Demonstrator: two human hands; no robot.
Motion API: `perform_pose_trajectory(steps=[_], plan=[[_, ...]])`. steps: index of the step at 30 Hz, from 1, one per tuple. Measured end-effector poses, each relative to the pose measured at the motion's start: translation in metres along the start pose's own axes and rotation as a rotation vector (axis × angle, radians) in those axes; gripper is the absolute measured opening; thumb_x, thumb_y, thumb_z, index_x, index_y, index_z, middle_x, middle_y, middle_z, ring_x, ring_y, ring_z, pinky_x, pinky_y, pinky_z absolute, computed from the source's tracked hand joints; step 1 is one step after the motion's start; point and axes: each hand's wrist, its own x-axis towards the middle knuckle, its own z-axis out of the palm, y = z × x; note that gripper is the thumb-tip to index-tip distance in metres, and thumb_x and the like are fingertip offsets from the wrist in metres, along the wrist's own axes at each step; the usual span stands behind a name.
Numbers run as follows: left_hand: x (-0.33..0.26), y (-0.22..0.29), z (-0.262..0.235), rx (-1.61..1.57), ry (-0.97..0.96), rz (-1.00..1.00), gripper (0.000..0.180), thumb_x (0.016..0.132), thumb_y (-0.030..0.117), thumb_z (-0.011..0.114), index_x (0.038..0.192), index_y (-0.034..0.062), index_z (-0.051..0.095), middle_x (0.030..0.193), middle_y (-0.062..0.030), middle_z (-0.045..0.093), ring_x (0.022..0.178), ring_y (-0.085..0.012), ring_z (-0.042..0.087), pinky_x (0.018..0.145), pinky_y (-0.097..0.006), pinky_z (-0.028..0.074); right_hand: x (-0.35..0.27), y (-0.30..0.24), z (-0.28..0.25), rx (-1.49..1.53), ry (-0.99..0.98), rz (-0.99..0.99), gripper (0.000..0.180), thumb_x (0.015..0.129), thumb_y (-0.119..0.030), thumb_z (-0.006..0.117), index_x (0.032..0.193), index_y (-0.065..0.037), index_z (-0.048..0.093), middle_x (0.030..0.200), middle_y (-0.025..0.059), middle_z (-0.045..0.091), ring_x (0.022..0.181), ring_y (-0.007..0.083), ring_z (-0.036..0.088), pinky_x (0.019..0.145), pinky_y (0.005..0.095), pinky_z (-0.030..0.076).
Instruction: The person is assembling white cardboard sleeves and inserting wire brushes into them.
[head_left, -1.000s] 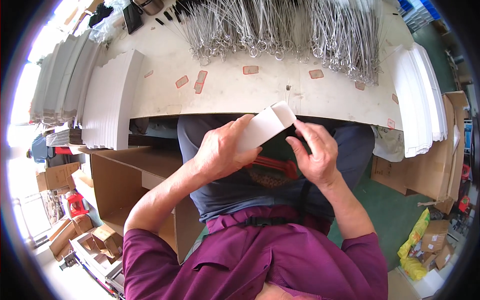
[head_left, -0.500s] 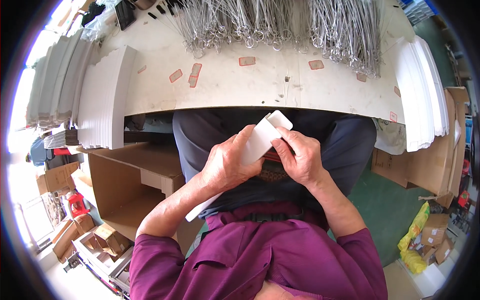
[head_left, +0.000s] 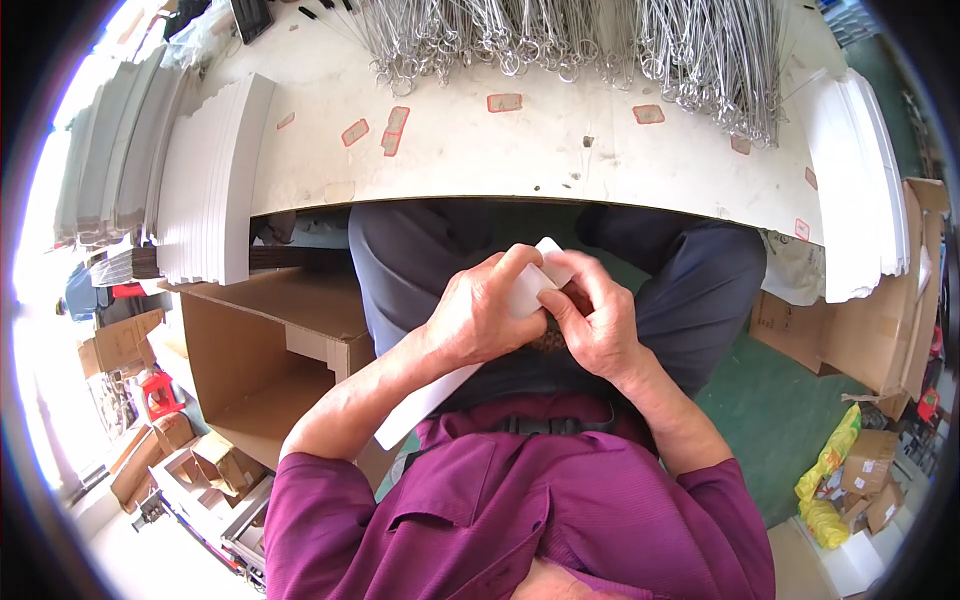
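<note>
A long, narrow white carton [head_left: 425,408] slants across my lap, its lower end reaching past my left forearm. Wrapped around its upper part is my left hand [head_left: 478,312], closed on it with the thumb on the near side. My right hand [head_left: 603,318] pinches the carton's top end, where a small flap sticks up between the two hands. The fingers partly cover that end, so how far the flap is folded cannot be made out.
The table [head_left: 450,165] ahead carries piles of thin metal wires with ring ends [head_left: 510,50]. White flat cartons [head_left: 205,185] stand stacked at its left, more white cartons [head_left: 850,190] at its right. An open cardboard box [head_left: 250,360] sits beside my left leg.
My right fingers have moved up over the carton's end, and the flap is now more covered. My left hand has shifted slightly right along with the carton.
</note>
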Motion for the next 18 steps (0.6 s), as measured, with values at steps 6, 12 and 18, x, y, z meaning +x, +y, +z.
perform_pose_trajectory(steps=[6,12,18], plan=[[-0.003,0.003,0.007,0.016,0.062,0.045,0.062,0.076,0.009,0.081,0.13,0.0085,0.052,0.104,-0.021,0.072,0.093,-0.0406,0.075,0.077,-0.045,0.061,-0.008,0.0,0.003,0.372,0.049,0.365,0.036,0.098,-0.009,0.075,0.128,0.007,0.066,0.102,0.0139,0.078,0.085,0.0131,0.074,0.074,0.0309,0.059],[-0.007,0.01,0.009,0.008,0.1,-0.038,0.065,0.077,0.013,0.08,0.131,0.0015,0.047,0.099,-0.0271,0.073,0.089,-0.0462,0.074,0.075,-0.051,0.061,-0.004,-0.007,-0.003,0.008,0.028,0.095,0.031,0.102,-0.019,0.072,0.122,0.004,0.072,0.097,0.017,0.078,0.082,0.0163,0.075,0.072,0.0308,0.058],[-0.007,0.009,0.017,0.092,0.128,0.007,0.06,0.078,0.016,0.081,0.126,-0.0002,0.05,0.095,-0.0286,0.072,0.087,-0.0462,0.074,0.072,-0.052,0.062,0.0,-0.003,0.004,0.452,0.055,0.501,0.013,0.099,-0.008,0.075,0.107,0.003,0.074,0.091,0.0065,0.078,0.081,0.0072,0.07,0.072,0.0247,0.058]])
